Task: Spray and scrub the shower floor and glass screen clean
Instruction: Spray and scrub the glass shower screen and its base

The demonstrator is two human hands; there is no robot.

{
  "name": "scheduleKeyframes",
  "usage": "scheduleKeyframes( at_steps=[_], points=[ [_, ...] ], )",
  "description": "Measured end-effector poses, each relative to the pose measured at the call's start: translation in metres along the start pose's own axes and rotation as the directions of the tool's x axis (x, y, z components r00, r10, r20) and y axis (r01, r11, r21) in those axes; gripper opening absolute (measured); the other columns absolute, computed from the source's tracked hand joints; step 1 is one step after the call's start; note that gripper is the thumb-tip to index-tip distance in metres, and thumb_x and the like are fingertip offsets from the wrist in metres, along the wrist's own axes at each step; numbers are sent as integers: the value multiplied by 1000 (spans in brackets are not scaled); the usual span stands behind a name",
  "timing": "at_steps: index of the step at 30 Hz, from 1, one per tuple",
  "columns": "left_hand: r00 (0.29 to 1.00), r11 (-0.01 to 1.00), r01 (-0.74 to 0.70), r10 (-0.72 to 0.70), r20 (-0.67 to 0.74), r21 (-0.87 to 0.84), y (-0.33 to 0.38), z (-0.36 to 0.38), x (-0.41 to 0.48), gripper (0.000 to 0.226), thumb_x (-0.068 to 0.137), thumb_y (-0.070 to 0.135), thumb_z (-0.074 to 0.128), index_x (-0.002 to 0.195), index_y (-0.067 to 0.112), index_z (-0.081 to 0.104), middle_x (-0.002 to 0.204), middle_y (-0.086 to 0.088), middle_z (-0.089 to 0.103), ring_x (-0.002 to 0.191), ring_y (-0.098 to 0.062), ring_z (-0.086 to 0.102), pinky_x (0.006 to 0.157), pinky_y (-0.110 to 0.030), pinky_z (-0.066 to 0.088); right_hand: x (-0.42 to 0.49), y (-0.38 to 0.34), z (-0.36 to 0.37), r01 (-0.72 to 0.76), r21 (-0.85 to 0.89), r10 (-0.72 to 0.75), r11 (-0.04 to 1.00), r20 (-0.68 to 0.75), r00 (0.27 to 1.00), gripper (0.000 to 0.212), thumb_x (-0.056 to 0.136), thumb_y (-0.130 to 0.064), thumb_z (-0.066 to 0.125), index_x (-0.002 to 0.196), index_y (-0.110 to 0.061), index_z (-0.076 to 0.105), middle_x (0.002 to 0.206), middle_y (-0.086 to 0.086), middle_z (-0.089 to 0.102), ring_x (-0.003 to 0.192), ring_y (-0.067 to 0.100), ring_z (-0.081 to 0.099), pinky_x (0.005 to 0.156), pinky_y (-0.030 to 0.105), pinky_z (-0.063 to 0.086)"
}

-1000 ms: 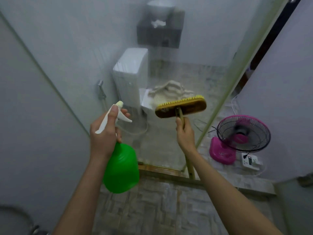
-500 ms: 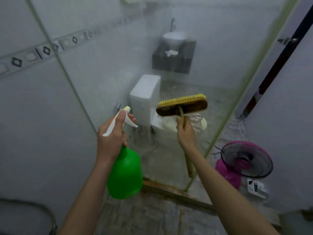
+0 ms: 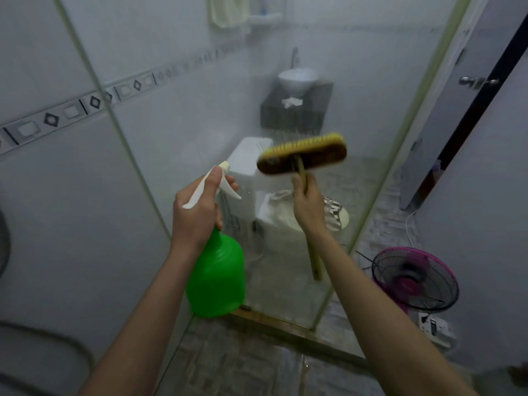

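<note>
Left hand (image 3: 197, 212) is gripping the neck of a green plastic spray bottle (image 3: 217, 278), with the thumb lying on its white trigger head (image 3: 225, 178) and the fingers curling round the trigger. Right hand (image 3: 308, 207) is closing round the thin yellowish stick of a brown-backed, yellow-bristled scrubbing brush (image 3: 303, 158), just under the head.

Both tools are hanging in the air before the hazy glass shower screen (image 3: 357, 124), above the grey tiled shower floor (image 3: 243, 361) near its edge at the screen's bottom rail.

Judgement:
- **Bottle:** probably handling light. The opaque plastic is hiding the fill. The neck grip is suiting it.
- **Brush:** looking rigid, with stiff bristles. The high grip is giving control.
- **Glass:** looking filmy, hard and breakable.
- **Floor:** looking wet, likely slippery.
</note>
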State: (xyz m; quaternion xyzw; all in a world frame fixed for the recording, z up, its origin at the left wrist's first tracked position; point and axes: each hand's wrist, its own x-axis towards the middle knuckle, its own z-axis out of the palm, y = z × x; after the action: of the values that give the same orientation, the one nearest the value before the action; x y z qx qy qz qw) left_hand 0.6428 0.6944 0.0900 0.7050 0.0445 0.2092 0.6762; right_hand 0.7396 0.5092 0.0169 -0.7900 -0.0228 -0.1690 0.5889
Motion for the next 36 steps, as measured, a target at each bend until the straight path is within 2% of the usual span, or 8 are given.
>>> scheduleKeyframes(
  at_steps=[4, 10, 18, 21, 24, 27, 31, 36],
  points=[
    [1000, 999, 0, 0, -3, 37, 1, 13, -7, 38, 104, 41, 52, 85, 19, 76, 90, 0, 78, 35, -17, 43, 42, -25, 40, 25, -22, -13, 134, 32, -133, 991, -13, 991, 23, 103, -40, 37, 108, -21, 51, 75, -10, 49, 60, -2, 46, 59, 20, 39],
    [1000, 999, 8, -9, 17, 48, -5, 26, -25, 36, 104, 39, 53, 88, 17, 76, 90, -2, 78, 34, -18, 42, 40, -22, 38, -54, 108, -56, -98, -150, 92, 984, -47, 995, 33, 103, -39, 38, 122, -16, 53, 81, -16, 51, 67, -2, 49, 66, 32, 40],
    [998, 997, 59, -59, 17, 43, -11, 55, -42, 34, 104, 39, 53, 91, 18, 77, 91, -3, 78, 34, -17, 42, 40, -22, 38, 20, 7, -72, 155, 36, -154, 987, -34, 987, 19, 103, -38, 40, 104, -24, 52, 68, -11, 47, 57, 6, 46, 55, 25, 39],
    [999, 998, 49, -50, 11, 26, -7, 60, -47, 36, 105, 37, 52, 91, 15, 76, 92, -3, 78, 34, -15, 42, 39, -22, 38, -12, 64, -91, 71, -133, -68, 989, 25, 997, 21, 102, -41, 42, 105, -23, 53, 77, -7, 56, 70, 15, 57, 62, 37, 44],
    [999, 999, 40, -40, -2, 17, -6, 62, -52, 36, 105, 38, 51, 89, 16, 76, 92, -2, 78, 34, -15, 42, 39, -22, 38, -45, 99, -104, -64, -206, 75, 976, 47, 996, 26, 102, -39, 43, 114, -20, 55, 95, 2, 64, 91, 25, 62, 67, 34, 45],
    [999, 998, 46, -46, -5, 40, -10, 63, -55, 36, 104, 40, 52, 90, 17, 76, 92, -2, 78, 35, -16, 42, 39, -22, 39, -19, 54, -96, 6, -101, -2, 995, 39, 999, 19, 102, -38, 44, 104, -24, 56, 86, -4, 61, 81, 17, 62, 70, 38, 49],
    [996, 996, 84, -83, -23, 44, -20, 61, -58, 32, 104, 40, 51, 91, 23, 76, 93, -2, 78, 36, -16, 43, 40, -22, 39, 21, -19, -77, 139, 3, -139, 990, 38, 990, 17, 101, -38, 44, 86, -33, 50, 70, -10, 50, 62, 6, 50, 61, 28, 41],
    [994, 995, 103, -103, -43, 13, -34, 39, -59, 30, 104, 39, 52, 100, 22, 77, 94, -1, 79, 36, -15, 42, 39, -22, 38, -29, 62, -80, 31, -195, -23, 980, 40, 999, 20, 101, -37, 46, 106, -22, 58, 84, -5, 59, 73, 8, 55, 67, 35, 44]
  ],
)
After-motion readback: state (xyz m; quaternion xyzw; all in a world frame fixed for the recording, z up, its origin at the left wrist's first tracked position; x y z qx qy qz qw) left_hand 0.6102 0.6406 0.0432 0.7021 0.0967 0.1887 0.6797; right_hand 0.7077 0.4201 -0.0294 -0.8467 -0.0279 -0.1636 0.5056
